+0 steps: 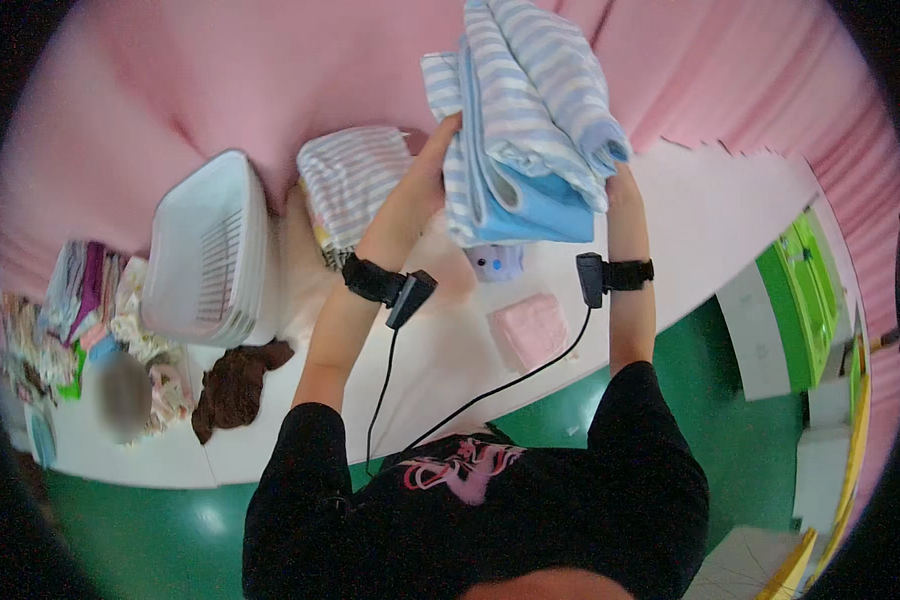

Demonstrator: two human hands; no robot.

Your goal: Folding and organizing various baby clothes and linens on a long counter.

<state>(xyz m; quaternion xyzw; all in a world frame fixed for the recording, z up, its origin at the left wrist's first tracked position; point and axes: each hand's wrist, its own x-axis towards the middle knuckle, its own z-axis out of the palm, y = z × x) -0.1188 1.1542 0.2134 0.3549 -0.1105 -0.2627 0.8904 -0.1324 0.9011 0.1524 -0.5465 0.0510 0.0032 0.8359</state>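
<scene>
Both hands raised over the far side of the white table [700,215], holding up a folded bundle of blue and white striped cloth [530,120]. Left hand [440,150] is closed on the bundle's left edge, fingers wrapped around the fabric. Right hand [615,175] is at the bundle's lower right corner, mostly hidden behind the cloth; it appears to grip that corner, but the fingers themselves cannot be seen. The bundle hangs clear of the table, with a plain light blue layer showing at its lower edge. Each wrist carries a black band with a small black device; a black cable [490,390] runs from them back toward the body. On the table just below the bundle: a small lilac item [495,262], and nearer, a folded pink cloth [528,330]. To the left of the left hand lies a folded pink-and-white striped cloth [355,180], beside it a white plastic basket [210,250] tipped on its side. Near that basket, a crumpled brown cloth [232,385]. Far left, a heap of mixed coloured clothes [70,300]. Pink curtain [220,70] behind the table; green floor [750,370] near.
</scene>
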